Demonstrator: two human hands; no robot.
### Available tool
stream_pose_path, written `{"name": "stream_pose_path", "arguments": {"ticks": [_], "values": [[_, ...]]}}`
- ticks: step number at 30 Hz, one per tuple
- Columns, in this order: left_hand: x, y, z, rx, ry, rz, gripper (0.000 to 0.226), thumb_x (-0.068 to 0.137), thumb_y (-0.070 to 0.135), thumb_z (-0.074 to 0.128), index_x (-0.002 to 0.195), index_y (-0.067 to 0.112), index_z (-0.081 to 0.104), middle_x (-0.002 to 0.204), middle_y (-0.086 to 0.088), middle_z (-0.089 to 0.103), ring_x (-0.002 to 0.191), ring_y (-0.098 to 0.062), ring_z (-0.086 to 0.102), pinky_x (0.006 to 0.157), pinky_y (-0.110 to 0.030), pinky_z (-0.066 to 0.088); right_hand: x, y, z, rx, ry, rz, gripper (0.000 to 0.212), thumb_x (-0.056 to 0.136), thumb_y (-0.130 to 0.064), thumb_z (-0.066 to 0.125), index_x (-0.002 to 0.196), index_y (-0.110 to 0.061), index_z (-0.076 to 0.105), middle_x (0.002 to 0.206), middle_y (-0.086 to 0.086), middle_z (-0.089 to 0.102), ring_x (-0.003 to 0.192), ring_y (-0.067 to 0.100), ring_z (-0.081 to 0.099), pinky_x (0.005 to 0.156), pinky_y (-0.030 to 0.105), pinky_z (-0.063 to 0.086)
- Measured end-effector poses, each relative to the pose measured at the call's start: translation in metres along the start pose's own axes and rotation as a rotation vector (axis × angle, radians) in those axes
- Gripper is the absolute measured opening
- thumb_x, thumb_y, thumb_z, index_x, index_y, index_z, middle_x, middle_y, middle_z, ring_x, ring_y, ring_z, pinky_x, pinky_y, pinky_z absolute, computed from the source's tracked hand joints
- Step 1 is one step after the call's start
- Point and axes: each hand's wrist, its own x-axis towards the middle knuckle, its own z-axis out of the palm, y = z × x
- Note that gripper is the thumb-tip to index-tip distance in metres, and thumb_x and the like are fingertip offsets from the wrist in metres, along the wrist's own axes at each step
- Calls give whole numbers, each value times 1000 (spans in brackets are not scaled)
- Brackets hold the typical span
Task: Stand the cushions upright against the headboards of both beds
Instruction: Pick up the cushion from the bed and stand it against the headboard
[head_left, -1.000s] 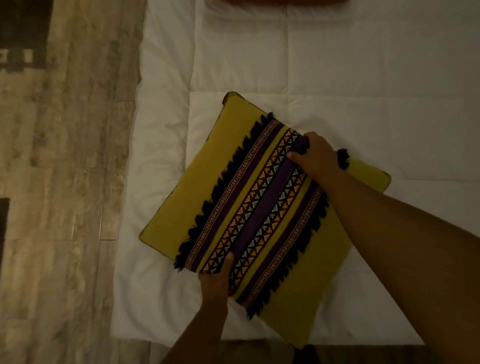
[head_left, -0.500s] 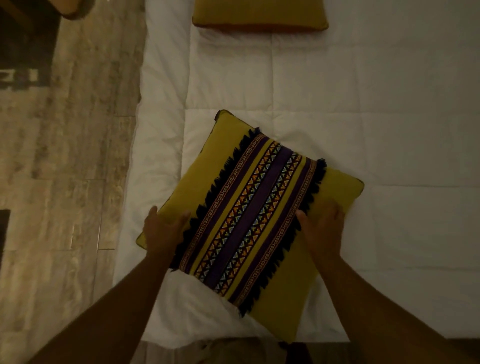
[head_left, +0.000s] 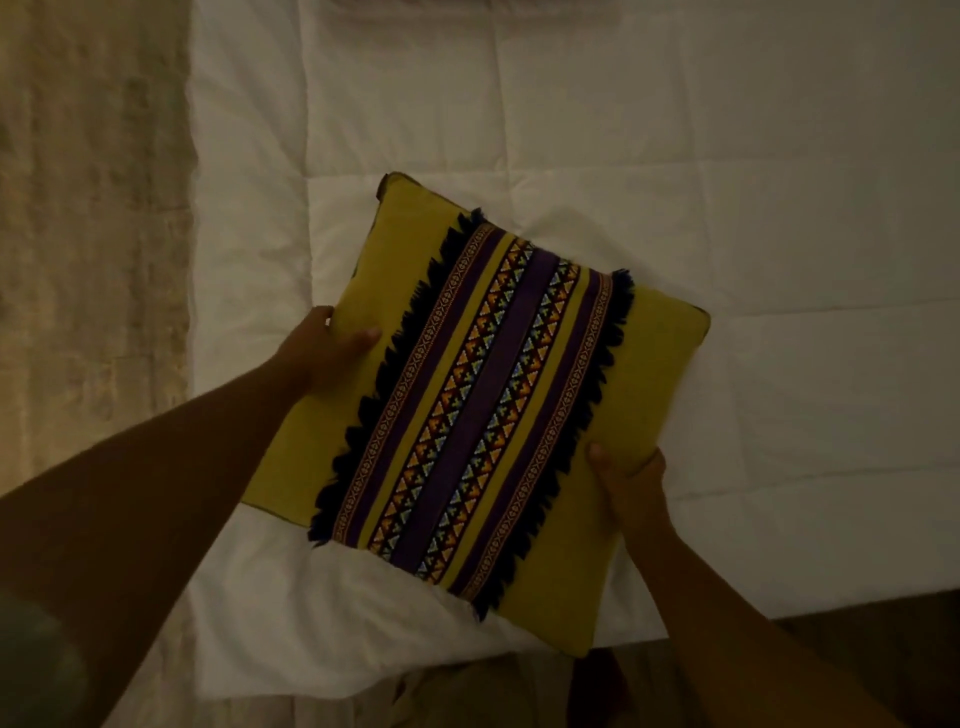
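Observation:
A square mustard-yellow cushion with a purple patterned band and black fringe lies tilted over the near end of the white bed. My left hand grips its left edge, thumb on top. On the opposite side, my right hand holds the lower right edge with the thumb over the yellow fabric. The cushion's near corner reaches past the foot of the bed. No headboard is in view.
A light wooden floor runs along the left side of the bed. The foot of the bed ends just in front of me, with dark floor at the lower right.
Both hands have shifted outward to the cushion's side edges and taken hold. The cushion has turned slightly and sits higher in view. The second yellow cushion at the top has left the view.

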Motion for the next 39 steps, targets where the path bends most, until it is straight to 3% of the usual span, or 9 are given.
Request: {"name": "stream_pose_path", "arguments": {"ticks": [4, 8, 10, 13, 21, 28, 32, 36, 39], "values": [[-1, -6, 6, 7, 35, -4, 90, 68, 76, 67, 129, 12, 53, 110, -7, 61, 79, -19, 62, 73, -38, 53, 9, -3, -1, 52, -10, 18, 106, 66, -54, 83, 149, -19, 29, 141, 9, 52, 113, 24, 56, 92, 40, 50], [-18, -6, 3, -67, 64, 32, 86, 68, 74, 69, 128, 13, 57, 111, -8, 66, 90, -26, 68, 72, -37, 55, 7, -16, -5, 93, 10, -42, 102, 58, -57, 85, 142, -18, 40, 132, 7, 59, 112, 26, 62, 95, 49, 55], [-34, -9, 4, -111, 98, 46, 83, 70, 72, 70, 128, 14, 57, 111, -7, 67, 89, -24, 69, 69, -35, 56, 5, -25, -9, 77, 2, -79, 96, 64, -54, 83, 143, -19, 41, 132, 6, 59, 112, 25, 62, 93, 48, 56], [-60, -23, 9, -167, 172, 11, 81, 74, 69, 69, 130, 11, 56, 117, -11, 67, 96, -30, 68, 79, -45, 58, 7, -43, -15, 18, -37, -151, 87, 72, -50, 81, 144, -23, 40, 132, 3, 58, 106, 20, 62, 84, 40, 56], [-125, -84, 28, -402, 190, -132, 75, 73, 64, 74, 127, 13, 60, 113, -10, 70, 96, -28, 71, 85, -53, 59, 25, -91, -20, -174, -227, -269, 94, 68, -61, 79, 146, -28, 38, 132, 1, 60, 109, 23, 65, 88, 47, 57], [-116, -105, 60, -379, 244, -200, 78, 75, 63, 70, 129, 10, 53, 121, -13, 65, 103, -33, 66, 87, -53, 57, 47, -71, -10, -241, -273, -220, 98, 69, -58, 80, 148, -25, 33, 134, 2, 57, 101, 17, 63, 72, 32, 53], [-106, -113, 56, -372, 180, -173, 84, 73, 70, 68, 134, 14, 51, 123, -12, 65, 104, -32, 67, 88, -55, 57, 65, -74, -15, -283, -322, -186, 108, 62, -61, 81, 150, -23, 31, 138, 5, 56, 112, 25, 63, 89, 47, 56], [-101, -120, 44, -500, 80, -145, 105, 58, 71, 75, 142, 18, 42, 131, -10, 61, 112, -32, 64, 94, -55, 54, 75, -77, -21, -255, -380, -182, 109, 59, -59, 83, 150, -26, 32, 135, 4, 58, 108, 19, 65, 83, 41, 58], [-97, -117, 35, -552, -32, -92, 111, 48, 72, 81, 141, 28, 42, 130, -4, 61, 111, -28, 65, 88, -48, 57, 80, -77, -22, -250, -380, -163, 115, 53, -63, 83, 149, -25, 34, 136, 6, 58, 112, 26, 64, 92, 51, 56]]}}
